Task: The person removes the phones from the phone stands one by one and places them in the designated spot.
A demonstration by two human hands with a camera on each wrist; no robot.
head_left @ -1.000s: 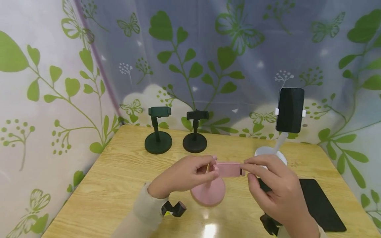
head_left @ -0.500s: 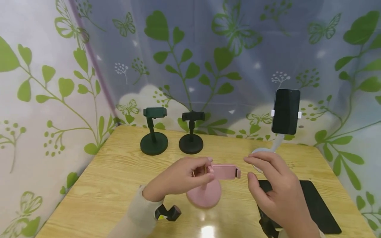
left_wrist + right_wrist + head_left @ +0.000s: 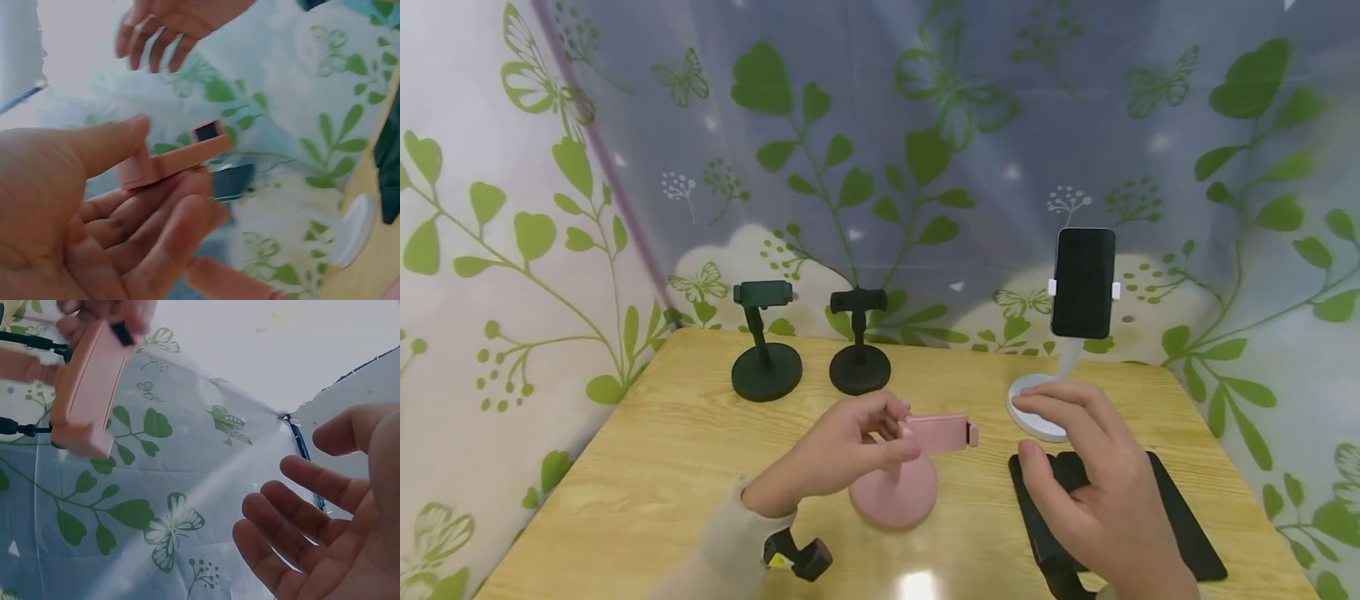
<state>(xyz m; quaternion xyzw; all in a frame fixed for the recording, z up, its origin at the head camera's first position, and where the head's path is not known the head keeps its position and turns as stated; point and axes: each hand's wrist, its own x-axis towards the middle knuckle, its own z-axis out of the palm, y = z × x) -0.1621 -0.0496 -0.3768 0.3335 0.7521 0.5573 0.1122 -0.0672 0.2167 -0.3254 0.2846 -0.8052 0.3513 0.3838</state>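
The pink phone stand (image 3: 892, 500) stands at the middle of the table, its round base flat on the wood. My left hand (image 3: 850, 446) pinches the left end of its clamp (image 3: 938, 433) between thumb and fingers. In the left wrist view the thumb lies on top of the pink clamp (image 3: 190, 156) and the fingers are below it. Apart from the stand, to its right, my right hand (image 3: 1093, 483) hovers with relaxed fingers and holds nothing. The right wrist view shows the right hand (image 3: 331, 519) well away from the pink clamp (image 3: 90, 387).
Behind stand a dark green phone stand (image 3: 766, 372) and a black phone stand (image 3: 860, 369). A white phone stand (image 3: 1026, 408) at the back right carries a dark-screened phone (image 3: 1083, 283). Under the right hand lies a flat black tablet-like slab (image 3: 1183, 517). A printed curtain (image 3: 880, 125) hangs behind the table.
My right hand has let go of the clamp's right end and drawn away to the right. The left hand still pinches the clamp. The head view has turned to the right.
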